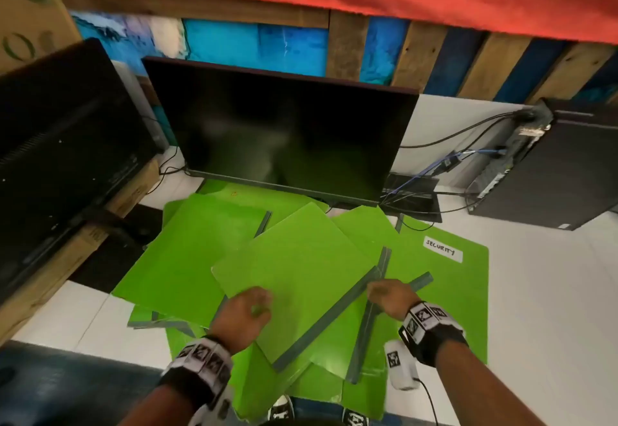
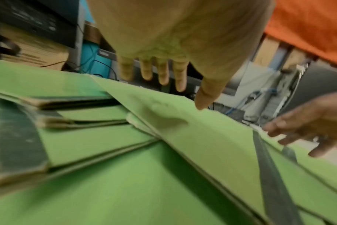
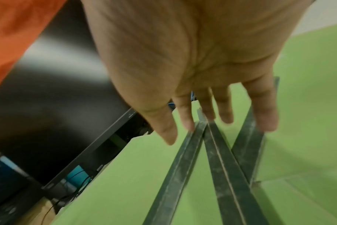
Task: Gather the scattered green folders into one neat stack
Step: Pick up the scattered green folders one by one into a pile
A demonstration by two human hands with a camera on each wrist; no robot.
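Many green folders (image 1: 187,258) lie in a messy heap on the white desk (image 1: 541,308), right by its near edge. They cross over each other at all angles, and some stick out past the near edge. Each one has a dark grey spine (image 1: 321,325).

My left hand (image 1: 242,313) is over the top folder (image 1: 294,268), near its close corner. In the left wrist view my fingers (image 2: 162,71) are straight and spread, and my thumb points down at the folder's raised edge. I cannot tell if it touches. The hand grasps nothing.

My right hand (image 1: 391,300) is over the place where three grey spines cross. In the right wrist view its fingers (image 3: 226,105) are loose and spread, tips just above the spines. It grasps nothing too.

One folder (image 1: 468,292) lies flat at the right of the heap. It has a white label (image 1: 443,249) that says SECURITY.

A dark screen (image 1: 281,134) stands behind the heap, and the far folders slip under its bottom edge. A black computer box (image 1: 548,171) with cables (image 1: 461,134) stands at the far right of the desk. Another black screen (image 1: 60,144) leans on boxes at the left.
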